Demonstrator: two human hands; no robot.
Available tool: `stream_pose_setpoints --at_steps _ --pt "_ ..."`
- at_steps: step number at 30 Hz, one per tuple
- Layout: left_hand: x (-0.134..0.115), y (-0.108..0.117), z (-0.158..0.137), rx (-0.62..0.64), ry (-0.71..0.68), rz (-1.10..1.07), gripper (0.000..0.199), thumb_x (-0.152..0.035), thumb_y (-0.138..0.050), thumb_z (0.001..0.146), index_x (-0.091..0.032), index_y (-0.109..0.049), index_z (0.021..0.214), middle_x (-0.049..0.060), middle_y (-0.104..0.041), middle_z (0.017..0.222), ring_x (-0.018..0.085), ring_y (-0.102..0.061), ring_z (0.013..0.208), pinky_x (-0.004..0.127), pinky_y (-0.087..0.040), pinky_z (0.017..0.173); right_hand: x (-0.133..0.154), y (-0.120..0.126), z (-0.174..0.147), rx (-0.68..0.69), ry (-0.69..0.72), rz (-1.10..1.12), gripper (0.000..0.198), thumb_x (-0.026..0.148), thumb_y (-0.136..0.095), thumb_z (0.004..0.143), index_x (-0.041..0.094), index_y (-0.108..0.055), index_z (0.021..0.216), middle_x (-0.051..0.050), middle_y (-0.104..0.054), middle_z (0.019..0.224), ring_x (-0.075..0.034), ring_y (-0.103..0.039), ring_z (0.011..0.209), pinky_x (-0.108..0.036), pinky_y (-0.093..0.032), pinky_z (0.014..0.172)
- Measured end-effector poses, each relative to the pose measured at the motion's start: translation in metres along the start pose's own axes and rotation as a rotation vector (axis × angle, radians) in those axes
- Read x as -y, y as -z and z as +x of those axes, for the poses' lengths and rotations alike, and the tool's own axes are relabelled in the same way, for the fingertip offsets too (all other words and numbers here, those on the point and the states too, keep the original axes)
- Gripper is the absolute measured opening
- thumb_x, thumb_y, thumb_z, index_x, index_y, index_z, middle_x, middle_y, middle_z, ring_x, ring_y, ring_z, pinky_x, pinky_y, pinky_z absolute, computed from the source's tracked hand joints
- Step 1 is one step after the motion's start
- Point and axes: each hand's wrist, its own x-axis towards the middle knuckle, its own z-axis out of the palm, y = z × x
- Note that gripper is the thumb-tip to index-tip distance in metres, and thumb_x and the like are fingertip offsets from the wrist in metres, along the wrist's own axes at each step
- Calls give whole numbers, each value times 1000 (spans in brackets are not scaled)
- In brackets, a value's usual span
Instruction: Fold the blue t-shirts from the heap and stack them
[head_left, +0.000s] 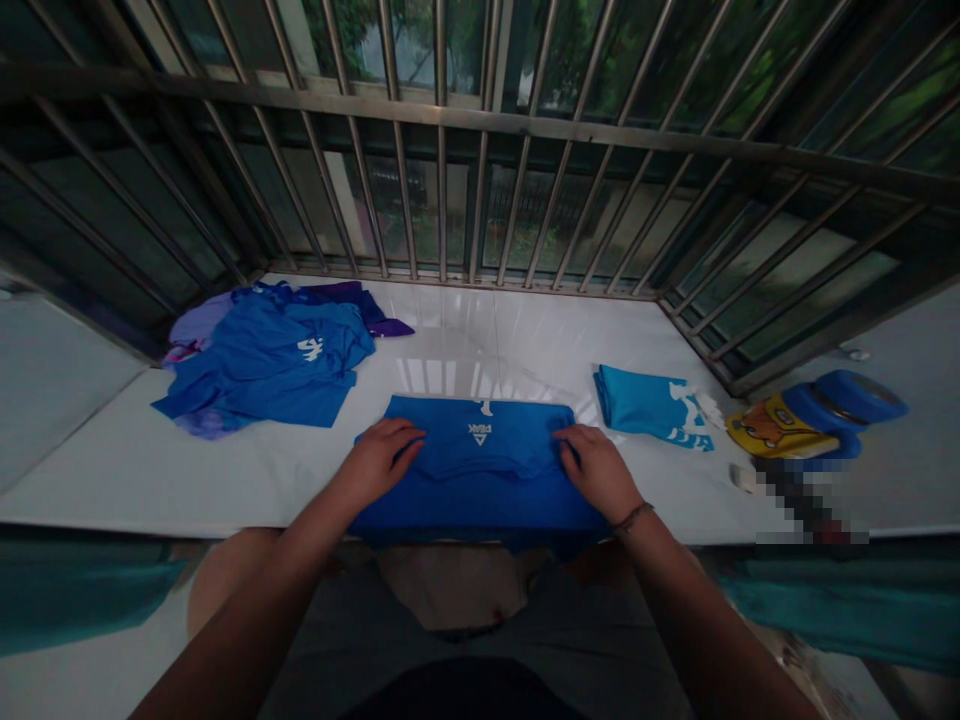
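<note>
A blue shirt point(480, 505) with a white printed logo lies partly folded in front of me, its lower edge hanging over the front of the white ledge. My left hand point(379, 460) is closed on the shirt's left side, with the fingers curled at the folded layer. On the opposite side, my right hand point(600, 468) pinches the fabric near the upper right corner. The gripped edges are partly hidden under my fingers. To the right, a lighter blue folded garment point(645, 400) with white print lies flat.
A loose heap of blue clothes point(277, 360) with purple pieces lies on the ledge point(480, 350) at the left. At the right is a blue and yellow object point(795, 420) with a cartoon figure, beside a blurred patch. Metal window bars point(442, 200) rise behind.
</note>
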Motion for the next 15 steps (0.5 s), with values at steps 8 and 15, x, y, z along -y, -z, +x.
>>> stream_pose_setpoints --at_steps 8,15 --pt "77 25 88 278 259 70 46 -43 -74 89 -19 -79 127 15 -81 124 34 -76 116 44 -57 107 -48 8 74 224 -104 -122 36 29 -69 104 16 -75 136 -17 -77 134 -30 -73 123 -42 -54 113" --pt "95 37 128 565 307 26 30 -48 -86 71 -24 -80 88 2 -79 82 22 -72 77 29 -49 73 -61 9 121 405 -95 -128 13 22 -80 95 19 -84 108 -10 -83 105 -24 -78 100 -29 -55 92"
